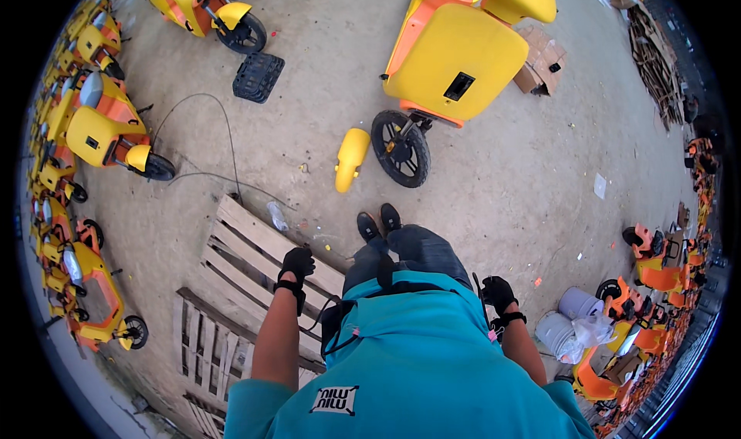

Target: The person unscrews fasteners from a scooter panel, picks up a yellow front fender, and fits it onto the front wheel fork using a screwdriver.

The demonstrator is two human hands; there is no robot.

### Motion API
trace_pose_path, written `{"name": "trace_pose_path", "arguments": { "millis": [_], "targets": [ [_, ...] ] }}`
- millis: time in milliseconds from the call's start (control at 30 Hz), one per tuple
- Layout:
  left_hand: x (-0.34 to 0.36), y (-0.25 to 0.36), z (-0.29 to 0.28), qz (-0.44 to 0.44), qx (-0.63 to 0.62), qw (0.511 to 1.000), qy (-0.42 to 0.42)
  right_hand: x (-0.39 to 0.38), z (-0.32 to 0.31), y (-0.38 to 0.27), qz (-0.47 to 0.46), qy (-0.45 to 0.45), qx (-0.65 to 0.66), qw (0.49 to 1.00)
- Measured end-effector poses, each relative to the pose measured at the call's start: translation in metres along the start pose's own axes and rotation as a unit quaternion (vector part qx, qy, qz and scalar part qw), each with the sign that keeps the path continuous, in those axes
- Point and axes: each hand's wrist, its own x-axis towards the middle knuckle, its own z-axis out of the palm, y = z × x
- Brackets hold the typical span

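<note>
My left hand (pixel 297 265), in a black glove, hangs over a wooden slatted pallet (pixel 256 237) with its fingers curled and nothing visible in them. My right hand (pixel 498 295), also gloved, is curled beside my right hip; a dark cord runs near it, and what it holds, if anything, is hidden. Beyond my shoes stands a large yellow-and-orange scooter (pixel 455 65) with its black front wheel (pixel 400 150) bare on top. A loose yellow curved fender (pixel 352 158) lies on the floor left of that wheel.
Yellow scooters (pixel 108 134) line the left; orange ones (pixel 660 273) and white buckets (pixel 557 332) stand at right. A black case (pixel 257 76), looped cable, cardboard (pixel 540 61) and scrap pile (pixel 654 69) lie on the concrete floor. More broken pallets (pixel 204 339) lie at lower left.
</note>
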Motion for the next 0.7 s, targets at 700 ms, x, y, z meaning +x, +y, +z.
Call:
{"name": "trace_pose_path", "arguments": {
  "millis": [700],
  "targets": [
    [-0.037,0.001,0.113,0.008,0.022,0.995,0.094,0.096,-0.081,-0.121,-0.060,-0.105,-0.110,0.987]
  ]
}}
